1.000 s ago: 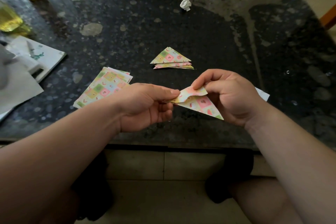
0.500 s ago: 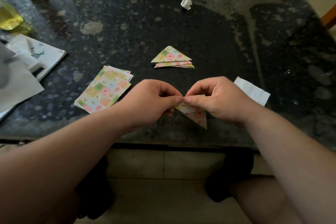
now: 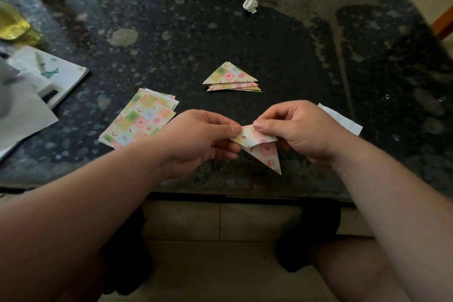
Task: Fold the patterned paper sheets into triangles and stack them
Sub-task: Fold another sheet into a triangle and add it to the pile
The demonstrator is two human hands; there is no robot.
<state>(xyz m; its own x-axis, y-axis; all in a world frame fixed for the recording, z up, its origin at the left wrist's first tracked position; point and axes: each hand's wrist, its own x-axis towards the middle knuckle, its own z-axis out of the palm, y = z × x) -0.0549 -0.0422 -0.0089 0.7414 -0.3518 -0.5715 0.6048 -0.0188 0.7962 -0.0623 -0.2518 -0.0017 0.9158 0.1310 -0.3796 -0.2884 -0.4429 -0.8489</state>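
Observation:
A patterned paper sheet (image 3: 262,148), partly folded into a triangle, hangs above the near edge of the dark table (image 3: 269,44). My left hand (image 3: 203,140) pinches its left corner between thumb and fingers. My right hand (image 3: 296,130) pinches its upper folded edge with thumb and forefinger. A pile of folded patterned triangles (image 3: 230,78) lies on the table beyond my hands. A stack of flat patterned sheets (image 3: 139,120) lies to the left, beside my left wrist.
A white paper slip (image 3: 343,119) lies behind my right hand. A crumpled white paper ball (image 3: 250,5) sits at the far middle. White papers and a booklet (image 3: 49,76) cover the left edge, with a yellow bottle (image 3: 12,24) behind them.
My hands have drawn slightly apart after meeting at the paper's middle. The sheet's top flap now shows folded over between them, with its lower point hanging down.

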